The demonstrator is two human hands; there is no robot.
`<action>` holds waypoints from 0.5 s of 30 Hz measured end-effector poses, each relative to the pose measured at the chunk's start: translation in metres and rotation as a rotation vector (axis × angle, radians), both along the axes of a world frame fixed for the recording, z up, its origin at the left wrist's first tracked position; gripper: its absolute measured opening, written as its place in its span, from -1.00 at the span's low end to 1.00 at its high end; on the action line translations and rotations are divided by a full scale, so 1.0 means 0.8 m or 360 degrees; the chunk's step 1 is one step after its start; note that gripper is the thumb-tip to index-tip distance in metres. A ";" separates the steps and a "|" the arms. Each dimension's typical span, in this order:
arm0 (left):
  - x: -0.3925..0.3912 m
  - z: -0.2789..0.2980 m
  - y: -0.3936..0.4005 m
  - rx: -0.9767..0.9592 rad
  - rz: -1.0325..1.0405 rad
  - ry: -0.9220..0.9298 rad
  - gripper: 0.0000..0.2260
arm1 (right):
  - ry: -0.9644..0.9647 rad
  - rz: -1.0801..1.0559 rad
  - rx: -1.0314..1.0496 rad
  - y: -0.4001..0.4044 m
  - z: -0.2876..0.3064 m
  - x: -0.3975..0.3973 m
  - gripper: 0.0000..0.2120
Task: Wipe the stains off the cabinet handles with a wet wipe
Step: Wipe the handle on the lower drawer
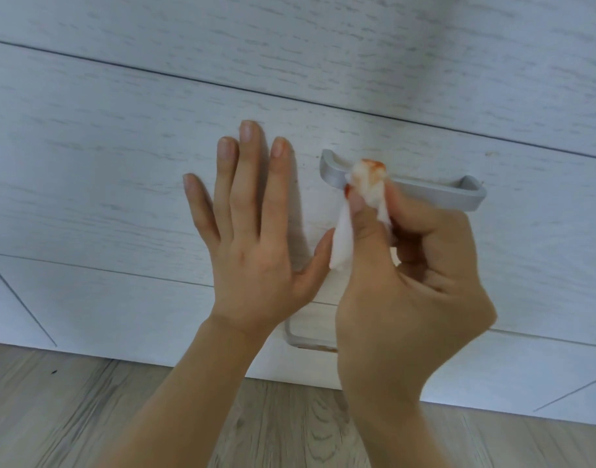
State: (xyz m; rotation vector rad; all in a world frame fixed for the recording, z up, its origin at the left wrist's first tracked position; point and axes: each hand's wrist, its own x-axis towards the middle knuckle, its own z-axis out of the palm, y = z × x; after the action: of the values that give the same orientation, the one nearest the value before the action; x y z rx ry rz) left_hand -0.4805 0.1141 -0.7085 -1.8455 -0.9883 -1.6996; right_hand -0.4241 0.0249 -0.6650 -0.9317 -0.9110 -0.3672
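your right hand (421, 265) pinches the wet wipe (367, 184) on the upper handle (425, 192), frame center-right; left hand (252, 238) flat, open. refold to a clean patch, rub along the bar.

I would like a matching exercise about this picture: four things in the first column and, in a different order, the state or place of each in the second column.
Column 1:
1. left hand
2. wet wipe
3. upper handle
4. lower handle

Column 2:
A. partly hidden behind the right hand
B. flat and open on the drawer front
C. white with red stains, pinched by the right hand
D. grey, being wiped near its left end

Pairs: 1-B, 2-C, 3-D, 4-A
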 end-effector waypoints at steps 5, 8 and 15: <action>0.003 -0.001 0.001 0.0027 -0.0005 -0.0047 -0.38 | 0.0071 0.0101 -0.0017 -0.011 0.004 -0.001 -0.80; 0.004 -0.001 0.001 0.0043 -0.0004 -0.0065 -0.40 | -0.0080 0.0017 -0.0069 -0.011 0.005 -0.001 -0.86; 0.002 -0.004 0.005 0.0037 0.0020 -0.0034 -0.37 | -0.0195 -0.0276 -0.0133 -0.006 0.007 -0.001 -0.86</action>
State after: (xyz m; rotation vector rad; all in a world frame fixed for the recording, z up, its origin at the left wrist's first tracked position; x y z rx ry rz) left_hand -0.4791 0.1180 -0.7121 -1.8065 -0.9826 -1.7198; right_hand -0.4252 0.0201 -0.6592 -1.0779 -0.9657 -0.5420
